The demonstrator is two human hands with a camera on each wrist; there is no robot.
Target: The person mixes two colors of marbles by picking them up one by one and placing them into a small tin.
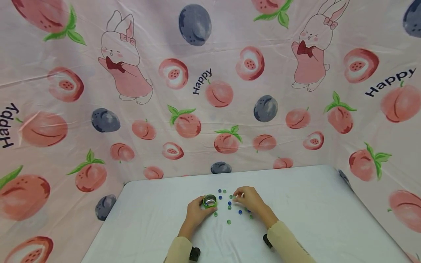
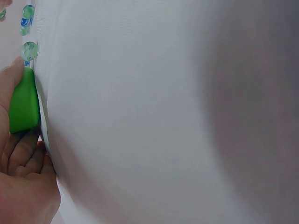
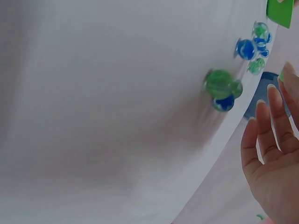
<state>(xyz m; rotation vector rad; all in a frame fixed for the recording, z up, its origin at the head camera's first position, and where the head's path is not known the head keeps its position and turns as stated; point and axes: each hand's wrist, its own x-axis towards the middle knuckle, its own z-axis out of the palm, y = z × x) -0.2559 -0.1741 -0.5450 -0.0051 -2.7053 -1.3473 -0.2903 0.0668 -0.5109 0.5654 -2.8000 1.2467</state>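
My left hand [image 1: 196,212] grips a small round green cup [image 2: 24,102], thumb on one side and fingers on the other. Its silvery inside faces up in the head view. To the right of it, my right hand [image 1: 251,199] pinches a green marble [image 3: 281,77] between thumb and index fingertip, while its other fingers are extended. Between and around the hands lie several clear glass marbles, some with blue swirls, such as a blue marble [image 1: 240,212], and some with green, such as a green marble [image 1: 228,221]. A few sit partly hidden beside the right hand.
A white cloth covers the table [image 1: 141,219]. Behind and at both sides hangs a pink curtain [image 1: 243,109] printed with fruit and rabbits. A dark object [image 1: 344,177] shows at the table's right edge. Dark straps [image 1: 194,254] sit at the wrists.
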